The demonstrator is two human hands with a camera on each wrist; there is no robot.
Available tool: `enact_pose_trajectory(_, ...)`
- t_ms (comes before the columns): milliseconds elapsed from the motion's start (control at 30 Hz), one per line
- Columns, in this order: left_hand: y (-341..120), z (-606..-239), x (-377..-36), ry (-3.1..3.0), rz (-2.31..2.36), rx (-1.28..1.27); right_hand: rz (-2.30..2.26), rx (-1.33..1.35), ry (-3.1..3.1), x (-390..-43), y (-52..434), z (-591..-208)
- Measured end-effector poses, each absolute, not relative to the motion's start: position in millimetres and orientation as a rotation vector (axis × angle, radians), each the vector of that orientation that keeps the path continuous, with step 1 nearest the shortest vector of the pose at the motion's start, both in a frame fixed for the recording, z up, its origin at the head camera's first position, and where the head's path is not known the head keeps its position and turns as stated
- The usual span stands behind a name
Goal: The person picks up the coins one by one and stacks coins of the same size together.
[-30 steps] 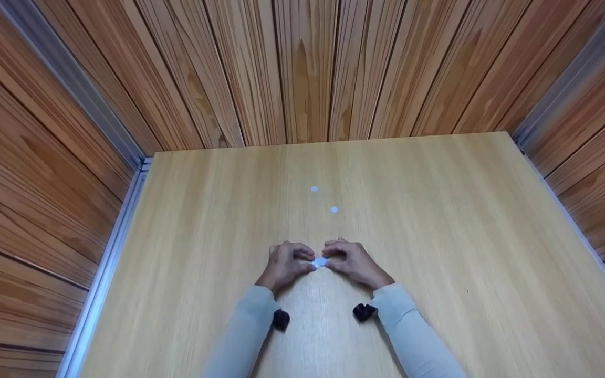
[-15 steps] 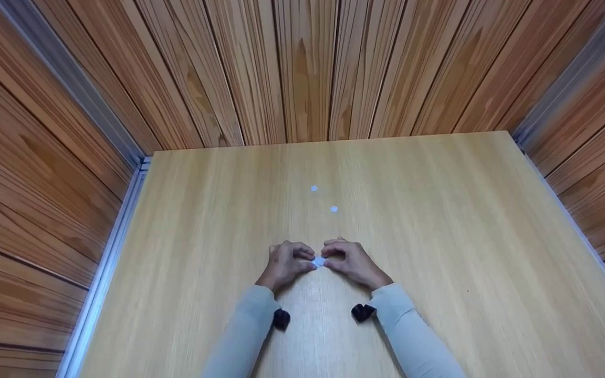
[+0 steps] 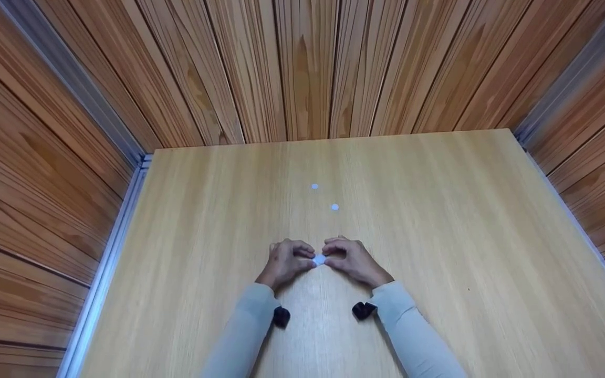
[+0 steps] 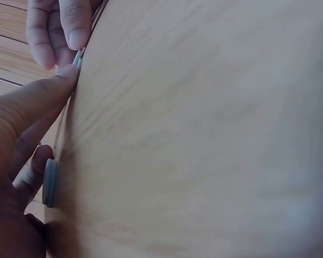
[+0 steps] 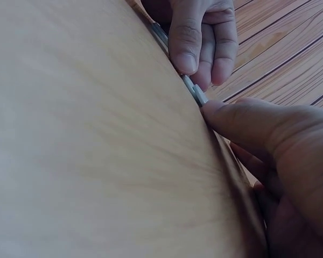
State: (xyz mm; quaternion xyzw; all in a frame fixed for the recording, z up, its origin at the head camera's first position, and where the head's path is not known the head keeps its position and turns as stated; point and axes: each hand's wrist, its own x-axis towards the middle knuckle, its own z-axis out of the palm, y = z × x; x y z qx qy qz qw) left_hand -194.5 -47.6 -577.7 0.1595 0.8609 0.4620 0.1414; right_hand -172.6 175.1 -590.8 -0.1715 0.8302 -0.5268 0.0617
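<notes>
**Hands Held at Small Disc, Little Moved**

Almost nothing is seen changed vs. half a sec ago: both hands are kept at the same spot on the worktop (image 3: 439, 220), w/ only a slight drift in framing. A small pale disc (image 3: 319, 259) is pinched between the left hand (image 3: 285, 262) and right hand (image 3: 354, 260), fingertips curled onto it from both sides at worktop centre, near the person. In the wrist views, thin grey discs are seen edge-on under the fingertips (image 5: 189, 59); another disc (image 4: 49, 183) is held by the left hand's lower fingers. Two more discs (image 3: 314, 186) (image 3: 334, 207) are left lying apart, further back. Work is judged partway: one disc handled, two untouched.
</notes>
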Motion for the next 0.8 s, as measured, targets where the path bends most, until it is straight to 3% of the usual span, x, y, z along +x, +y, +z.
enact_pose_trajectory(800,-47.1,-578.5,-194.0,2.497,1.400,0.461,-1.589,-0.504,2.527,-174.7,167.2,-588.7)
